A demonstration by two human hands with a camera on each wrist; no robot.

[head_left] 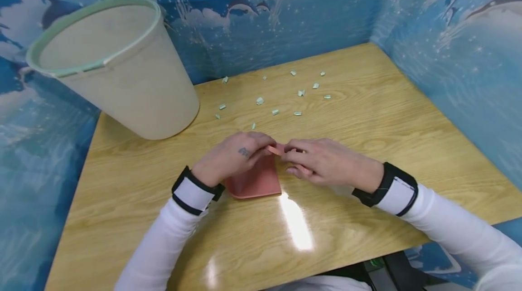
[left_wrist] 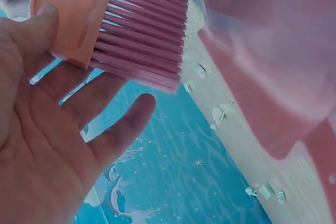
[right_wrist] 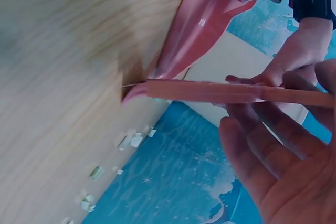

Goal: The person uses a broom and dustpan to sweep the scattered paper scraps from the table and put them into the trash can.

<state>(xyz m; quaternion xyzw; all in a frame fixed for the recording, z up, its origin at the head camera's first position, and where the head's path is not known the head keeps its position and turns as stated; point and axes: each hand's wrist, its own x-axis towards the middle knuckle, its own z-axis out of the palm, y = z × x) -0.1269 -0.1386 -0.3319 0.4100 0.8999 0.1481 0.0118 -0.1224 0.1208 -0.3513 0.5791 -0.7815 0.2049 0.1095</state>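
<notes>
A small hand brush, with an orange body (left_wrist: 79,11) and pink bristles (left_wrist: 144,35), is held between both hands. My left hand (head_left: 236,157) pinches the brush's head, thumb on its flat face and fingers behind, as the left wrist view shows. With its fingers curled, my right hand (head_left: 330,162) grips the orange handle (right_wrist: 299,97). Seen edge-on in the right wrist view, the bristles' tips bend near the tabletop. A pink dustpan (head_left: 261,182) lies on the table below my left hand, which covers part of it.
Several small pale-green scraps (head_left: 260,100) lie scattered across the far part of the wooden table (head_left: 367,123). A tall whitish bin (head_left: 147,87) with a green rim stands at the back left. Blue dolphin-printed sheets (head_left: 253,32) hang behind and to the right.
</notes>
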